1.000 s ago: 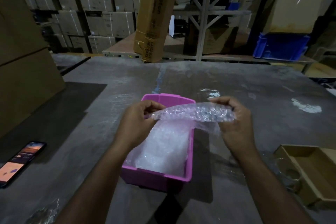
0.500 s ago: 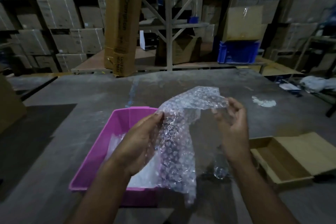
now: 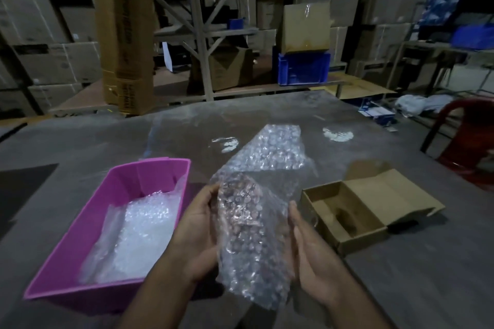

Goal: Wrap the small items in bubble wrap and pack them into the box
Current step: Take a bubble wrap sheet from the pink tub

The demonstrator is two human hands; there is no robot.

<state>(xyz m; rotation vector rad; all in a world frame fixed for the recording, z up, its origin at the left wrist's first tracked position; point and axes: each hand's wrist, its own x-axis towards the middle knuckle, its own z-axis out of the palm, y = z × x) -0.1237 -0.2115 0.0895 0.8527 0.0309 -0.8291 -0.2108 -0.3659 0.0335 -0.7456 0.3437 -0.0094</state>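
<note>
A sheet of bubble wrap (image 3: 267,163) hangs over my left hand (image 3: 192,227), which holds it with the thumb at its left edge and the fingers showing through from behind. My right hand (image 3: 312,254) stands beside the sheet's right edge, palm facing left, fingers straight, touching the wrap. An open cardboard box (image 3: 347,211) lies on the table just right of my hands, its flap folded out. Something clear sits at the box's near left corner, mostly hidden by my right hand.
A pink plastic bin (image 3: 80,224) with more bubble wrap (image 3: 141,235) in it sits left of my hands. A red chair (image 3: 465,141) stands at the table's right edge. A tall cardboard carton (image 3: 125,35) and a blue crate (image 3: 302,64) lie beyond the far edge.
The wrap came up out of the pink bin and opened out. My right hand let go of its top edge and dropped beside it. The view swung right, towards the box.
</note>
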